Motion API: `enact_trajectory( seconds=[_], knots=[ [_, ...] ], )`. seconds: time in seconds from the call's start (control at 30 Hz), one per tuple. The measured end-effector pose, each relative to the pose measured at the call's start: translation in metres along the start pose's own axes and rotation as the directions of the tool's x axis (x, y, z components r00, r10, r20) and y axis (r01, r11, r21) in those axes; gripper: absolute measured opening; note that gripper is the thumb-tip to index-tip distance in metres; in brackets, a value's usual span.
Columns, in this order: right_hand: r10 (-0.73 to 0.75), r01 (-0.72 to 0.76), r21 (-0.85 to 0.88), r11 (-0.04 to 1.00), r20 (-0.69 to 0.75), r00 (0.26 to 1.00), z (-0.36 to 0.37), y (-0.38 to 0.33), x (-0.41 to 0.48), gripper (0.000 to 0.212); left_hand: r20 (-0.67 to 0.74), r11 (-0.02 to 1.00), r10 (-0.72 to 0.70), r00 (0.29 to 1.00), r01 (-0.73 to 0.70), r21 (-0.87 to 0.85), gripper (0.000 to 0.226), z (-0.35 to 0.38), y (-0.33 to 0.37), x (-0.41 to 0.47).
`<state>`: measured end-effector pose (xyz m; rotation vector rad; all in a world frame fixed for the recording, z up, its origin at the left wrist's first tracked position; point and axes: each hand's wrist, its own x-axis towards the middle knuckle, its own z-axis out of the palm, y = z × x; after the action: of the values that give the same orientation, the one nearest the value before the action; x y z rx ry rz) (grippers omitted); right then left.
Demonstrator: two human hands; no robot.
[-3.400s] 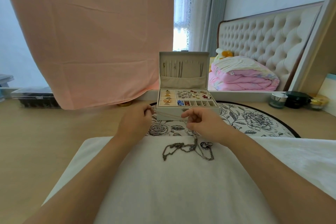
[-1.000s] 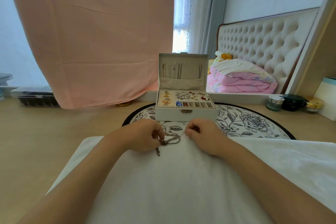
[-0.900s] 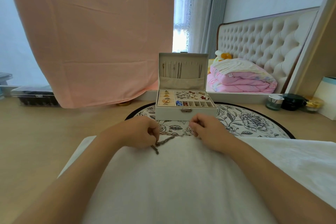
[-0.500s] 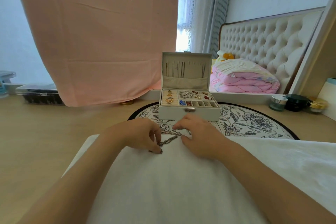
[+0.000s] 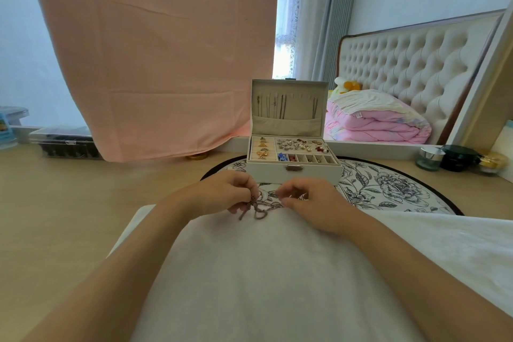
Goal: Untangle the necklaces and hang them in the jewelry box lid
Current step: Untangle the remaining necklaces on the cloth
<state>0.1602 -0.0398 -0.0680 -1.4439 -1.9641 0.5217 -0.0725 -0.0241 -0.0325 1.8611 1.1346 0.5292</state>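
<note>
Our left hand (image 5: 222, 193) pinches one end of the tangled dark metal necklace chains (image 5: 261, 209) in curled fingers; the knot lies at the far edge of the white cloth (image 5: 277, 272). Our right hand (image 5: 313, 203) pinches the other end. Just beyond stands the open cream jewelry box (image 5: 294, 173), with thin chains hanging in its upright lid (image 5: 288, 91).
</note>
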Motion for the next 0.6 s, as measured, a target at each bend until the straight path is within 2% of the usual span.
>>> enact_trajectory(
  seconds=[0.07,0.1,0.17,0.23,0.33,0.4,0.47,0.53,0.6],
  knots=[
    [-0.018,0.018,-0.01,1.0,0.032,0.999,-0.002,0.001,-0.003,0.023,0.031,0.998,-0.045,0.998,0.044,0.055,0.021,-0.001,0.001,-0.002],
    [-0.03,0.031,-0.015,0.999,0.064,0.998,-0.001,0.0,-0.005,0.025,0.053,0.987,-0.083,0.995,0.075,0.141,0.02,-0.002,0.001,-0.003],
    [-0.063,0.068,-0.043,0.997,0.115,0.991,0.005,-0.005,-0.008,0.027,0.053,0.902,-0.186,0.981,0.149,0.406,0.014,-0.005,0.001,-0.006],
    [-0.155,0.17,-0.116,0.979,0.13,0.979,0.015,-0.007,-0.006,0.028,-0.019,0.812,-0.208,0.978,0.184,0.554,0.01,-0.009,0.002,-0.009],
    [-0.297,0.331,-0.269,0.905,0.159,0.942,0.027,-0.011,-0.002,0.025,-0.109,0.789,-0.077,0.991,0.128,0.6,0.009,-0.015,0.004,-0.012],
    [-0.351,0.39,-0.335,0.858,0.172,0.921,0.03,-0.014,0.001,0.02,-0.072,0.8,-0.023,0.997,0.061,0.597,0.005,-0.015,0.003,-0.012],
    [-0.372,0.392,-0.369,0.843,0.125,0.92,0.03,-0.014,0.002,0.015,0.006,0.816,-0.046,0.999,0.034,0.577,0.009,-0.01,0.002,-0.012],
    [-0.334,0.324,-0.313,0.893,0.024,0.942,0.027,-0.012,0.001,0.011,0.039,0.804,-0.071,0.997,0.034,0.593,0.01,-0.004,0.001,-0.011],
    [-0.216,0.208,-0.127,0.97,-0.056,0.975,0.023,-0.01,0.001,0.008,0.018,0.805,-0.039,0.999,0.021,0.593,0.005,-0.001,0.0,-0.008]
  ],
)
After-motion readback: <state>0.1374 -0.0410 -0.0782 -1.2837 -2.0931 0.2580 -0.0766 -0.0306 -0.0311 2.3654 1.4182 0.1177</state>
